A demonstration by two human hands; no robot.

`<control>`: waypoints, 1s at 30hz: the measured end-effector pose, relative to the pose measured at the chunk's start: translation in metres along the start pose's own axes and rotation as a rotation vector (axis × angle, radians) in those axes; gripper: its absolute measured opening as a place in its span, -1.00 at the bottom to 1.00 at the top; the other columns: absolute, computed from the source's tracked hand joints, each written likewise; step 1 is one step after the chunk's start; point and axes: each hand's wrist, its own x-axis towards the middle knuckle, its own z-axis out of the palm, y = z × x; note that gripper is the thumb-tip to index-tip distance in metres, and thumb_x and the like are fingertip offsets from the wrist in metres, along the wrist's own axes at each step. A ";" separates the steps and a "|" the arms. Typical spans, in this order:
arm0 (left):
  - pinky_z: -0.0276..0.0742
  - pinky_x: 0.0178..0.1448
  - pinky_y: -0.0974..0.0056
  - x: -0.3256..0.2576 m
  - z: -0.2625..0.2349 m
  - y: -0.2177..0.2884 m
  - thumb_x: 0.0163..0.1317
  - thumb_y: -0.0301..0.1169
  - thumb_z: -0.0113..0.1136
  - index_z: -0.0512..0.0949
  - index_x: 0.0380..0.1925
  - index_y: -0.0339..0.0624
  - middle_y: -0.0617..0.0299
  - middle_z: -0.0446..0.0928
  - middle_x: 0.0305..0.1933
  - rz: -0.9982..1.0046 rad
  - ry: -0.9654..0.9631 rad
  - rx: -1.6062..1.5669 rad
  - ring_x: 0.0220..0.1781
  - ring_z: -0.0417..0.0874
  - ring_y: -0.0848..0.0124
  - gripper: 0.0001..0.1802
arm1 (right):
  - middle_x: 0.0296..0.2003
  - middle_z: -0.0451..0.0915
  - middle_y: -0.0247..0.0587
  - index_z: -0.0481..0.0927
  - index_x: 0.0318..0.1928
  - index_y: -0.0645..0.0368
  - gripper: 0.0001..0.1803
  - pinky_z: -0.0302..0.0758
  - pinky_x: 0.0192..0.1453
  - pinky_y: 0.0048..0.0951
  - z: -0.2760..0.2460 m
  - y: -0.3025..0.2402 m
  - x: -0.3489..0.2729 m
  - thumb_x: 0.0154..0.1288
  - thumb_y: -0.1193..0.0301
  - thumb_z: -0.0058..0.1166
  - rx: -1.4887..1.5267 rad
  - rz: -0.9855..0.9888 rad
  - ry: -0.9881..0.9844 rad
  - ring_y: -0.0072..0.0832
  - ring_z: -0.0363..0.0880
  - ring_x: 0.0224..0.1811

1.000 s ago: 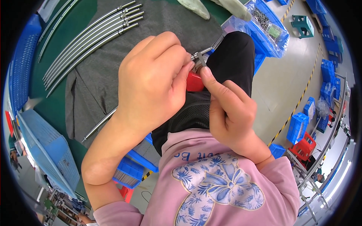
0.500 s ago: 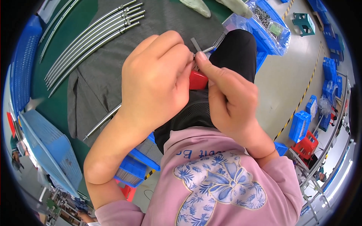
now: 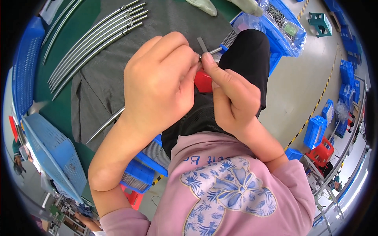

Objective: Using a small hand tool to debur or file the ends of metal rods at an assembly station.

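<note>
Both my hands meet at the middle of the view, over my lap. My left hand [image 3: 159,84] is closed, its fingertips pinching at a slim metal rod [image 3: 215,50]. Opposite it, my right hand [image 3: 236,96] is closed too, its thumb tip pressed on the rod beside the left fingertips. A short flat grey strip [image 3: 202,44] sticks up from between the fingertips; what grips it is hidden. A shiny rod length [image 3: 104,128] shows left of my left forearm, seemingly the same rod passing behind the hand. Something red [image 3: 203,81] lies below the fingers.
Several metal rods [image 3: 96,41] lie on a grey cloth [image 3: 90,84] over a green table. A blue perforated basket [image 3: 59,153] stands at left, with blue bins of thin parts [image 3: 138,177] below. A blue crate [image 3: 285,27] holds bagged metal parts. White gloves [image 3: 202,6] lie at the top.
Both hands have shifted slightly left, still together at the rod. A little more of the rod's right end and the grey strip shows.
</note>
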 end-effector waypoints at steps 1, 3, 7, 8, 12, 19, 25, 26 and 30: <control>0.34 -0.46 0.21 0.001 -0.001 -0.001 -0.27 -0.63 0.23 0.42 -0.65 -0.24 0.20 0.36 -0.53 -0.008 0.011 0.005 -0.50 0.43 0.20 -0.82 | -0.71 0.17 -0.29 0.56 0.01 0.27 -0.43 0.18 -0.69 -0.51 0.003 0.006 -0.005 -0.14 0.78 -0.03 0.002 -0.046 0.026 -0.48 0.17 -0.78; 0.34 -0.46 0.20 -0.001 0.000 0.002 -0.28 -0.63 0.23 0.42 -0.65 -0.24 0.20 0.36 -0.53 -0.005 -0.001 0.007 -0.51 0.42 0.20 -0.82 | -0.71 0.14 -0.29 0.55 0.01 0.29 -0.44 0.17 -0.70 -0.51 0.002 0.006 -0.024 -0.13 0.78 -0.02 0.013 -0.049 0.046 -0.49 0.18 -0.76; 0.34 -0.46 0.21 0.000 -0.001 -0.001 -0.28 -0.63 0.23 0.41 -0.65 -0.23 0.19 0.36 -0.53 0.002 -0.005 -0.003 -0.51 0.42 0.20 -0.82 | -0.72 0.14 -0.32 0.56 0.00 0.31 -0.42 0.20 -0.68 -0.56 0.006 0.012 -0.001 -0.17 0.80 -0.02 0.019 -0.095 0.031 -0.51 0.16 -0.78; 0.34 -0.46 0.21 -0.001 -0.001 -0.001 -0.27 -0.63 0.23 0.41 -0.65 -0.23 0.19 0.36 -0.53 -0.001 0.003 -0.005 -0.51 0.42 0.20 -0.82 | -0.72 0.14 -0.32 0.56 0.00 0.31 -0.42 0.20 -0.68 -0.56 0.008 0.012 -0.009 -0.17 0.80 -0.02 0.019 -0.088 0.033 -0.51 0.16 -0.78; 0.34 -0.46 0.22 0.001 0.002 -0.001 -0.28 -0.63 0.24 0.41 -0.64 -0.22 0.20 0.36 -0.53 -0.011 0.003 0.004 -0.51 0.43 0.20 -0.81 | -0.71 0.11 -0.33 0.56 0.00 0.29 -0.43 0.13 -0.70 -0.54 0.010 0.026 -0.027 -0.15 0.78 0.00 0.058 -0.101 0.085 -0.51 0.11 -0.78; 0.35 -0.47 0.22 -0.001 0.001 -0.001 -0.28 -0.63 0.25 0.43 -0.64 -0.23 0.21 0.36 -0.54 -0.030 0.021 -0.029 -0.51 0.44 0.22 -0.82 | -0.72 0.14 -0.32 0.56 0.00 0.28 -0.44 0.16 -0.70 -0.54 0.009 0.021 -0.021 -0.14 0.77 -0.01 0.056 -0.118 0.079 -0.49 0.13 -0.78; 0.36 -0.46 0.23 0.000 -0.001 0.000 -0.28 -0.64 0.24 0.44 -0.64 -0.23 0.20 0.37 -0.54 -0.011 0.019 0.035 -0.51 0.45 0.22 -0.82 | -0.73 0.15 -0.30 0.56 0.00 0.31 -0.45 0.18 -0.70 -0.52 0.007 0.012 -0.016 -0.13 0.78 -0.01 0.060 -0.065 0.057 -0.48 0.15 -0.79; 0.35 -0.47 0.24 -0.001 0.000 -0.002 -0.27 -0.64 0.25 0.44 -0.65 -0.23 0.20 0.37 -0.54 -0.019 0.022 0.005 -0.51 0.44 0.22 -0.82 | -0.73 0.14 -0.30 0.56 0.00 0.32 -0.45 0.17 -0.70 -0.52 0.003 0.013 -0.025 -0.13 0.78 -0.01 0.016 -0.064 0.029 -0.49 0.15 -0.79; 0.33 -0.51 0.39 -0.001 -0.003 0.001 -0.20 -0.70 0.28 0.45 -0.59 -0.31 0.18 0.40 -0.55 0.015 -0.011 0.037 -0.57 0.43 0.37 -0.81 | -0.74 0.14 -0.35 0.57 -0.02 0.33 -0.44 0.13 -0.72 -0.53 -0.016 0.019 -0.052 -0.19 0.76 -0.01 0.024 -0.099 0.029 -0.51 0.12 -0.81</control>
